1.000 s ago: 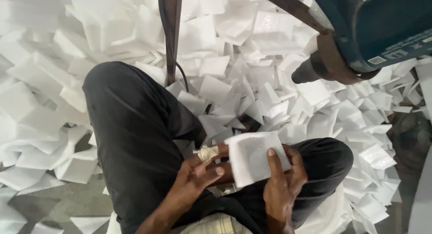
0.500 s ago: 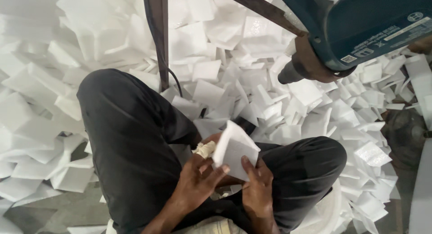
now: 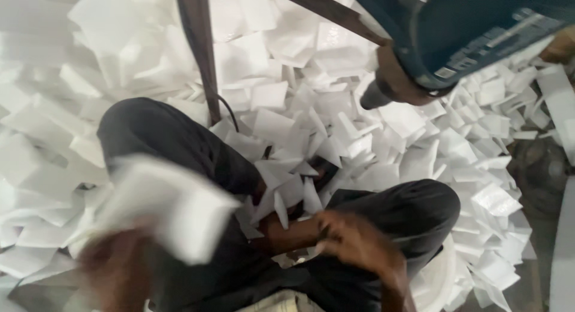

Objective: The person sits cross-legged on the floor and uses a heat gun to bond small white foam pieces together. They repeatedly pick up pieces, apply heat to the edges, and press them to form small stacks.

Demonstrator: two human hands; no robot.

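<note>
I sit with my legs in dark trousers (image 3: 197,168) over a floor covered in white foam pieces (image 3: 311,138). My left hand (image 3: 117,270) is blurred at the lower left and grips a white foam block (image 3: 173,207), which is blurred as well. My right hand (image 3: 356,243) rests low over my right thigh, fingers curled; I cannot make out anything in it.
A blue power tool (image 3: 473,33) with a dark nozzle hangs at the upper right. A dark metal post (image 3: 200,54) rises behind my left knee, and a slanted bar (image 3: 323,12) crosses the top. A dark round object (image 3: 542,174) sits at the right edge.
Both hands held the foam block over my lap before. Now my left hand has swung it out to the left, and my right hand has let go and stays over my thigh.
</note>
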